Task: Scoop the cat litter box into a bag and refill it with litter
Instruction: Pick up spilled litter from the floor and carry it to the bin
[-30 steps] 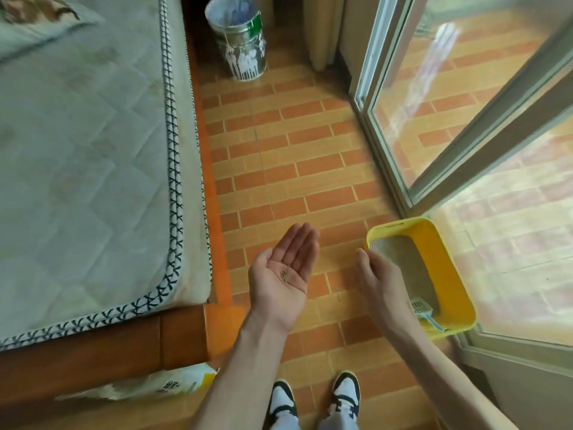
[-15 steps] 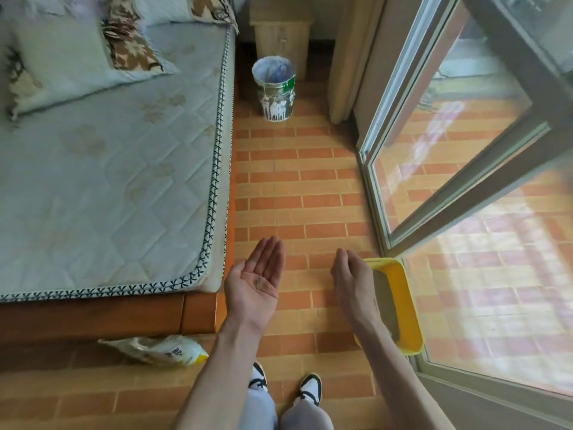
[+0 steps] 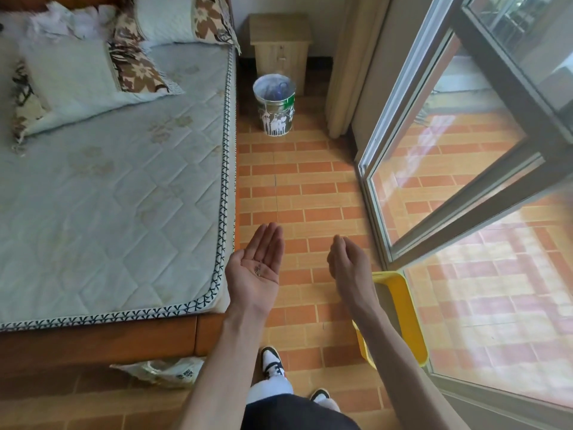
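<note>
**Both hands free, litter box at right by the glass door**

Head view: left hand is palm up, fingers straight and together, with a few small dark grains lying in the palm (too small to tell what they are). It hovers over the brick-pattern tile floor, just off the corner of the mattress.

Right hand is edge-on to the camera, fingers loosely extended, holding nothing, apart from the left hand. Its forearm crosses in front of the yellow litter box, so the box interior is mostly hidden; contents can't be made out. The box sits on the floor right against the sliding glass door.

A crumpled plastic bag lies on the floor at the foot of the wooden bed frame, well left of the box.

Far end of the floor: paint-streaked bucket in front of a small wooden cabinet. Pillows at the head of the bed. Person's shoes at bottom centre
</note>
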### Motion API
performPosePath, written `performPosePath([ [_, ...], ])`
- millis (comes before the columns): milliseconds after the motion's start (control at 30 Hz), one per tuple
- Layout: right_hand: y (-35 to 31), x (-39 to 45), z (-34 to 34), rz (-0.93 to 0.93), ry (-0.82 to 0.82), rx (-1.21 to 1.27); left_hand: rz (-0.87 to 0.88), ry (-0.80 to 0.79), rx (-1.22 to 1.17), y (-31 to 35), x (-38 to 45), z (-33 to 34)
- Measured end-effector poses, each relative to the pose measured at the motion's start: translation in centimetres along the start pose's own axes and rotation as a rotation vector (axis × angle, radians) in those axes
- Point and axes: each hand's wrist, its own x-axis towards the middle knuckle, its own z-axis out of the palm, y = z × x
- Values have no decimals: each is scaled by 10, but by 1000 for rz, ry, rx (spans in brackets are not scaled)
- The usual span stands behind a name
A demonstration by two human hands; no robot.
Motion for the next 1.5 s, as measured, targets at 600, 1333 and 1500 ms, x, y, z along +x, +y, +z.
performPosePath([
  [600, -79, 141, 38, -48, 39, 149, 31, -80, 77, 52, 110, 103],
  [1333, -136, 428, 25, -76, -24, 172, 39, -37, 156, 61, 332, 304],
  [1500, -146, 471, 33, -86, -32, 196, 36, -28, 173, 68, 366, 324],
])
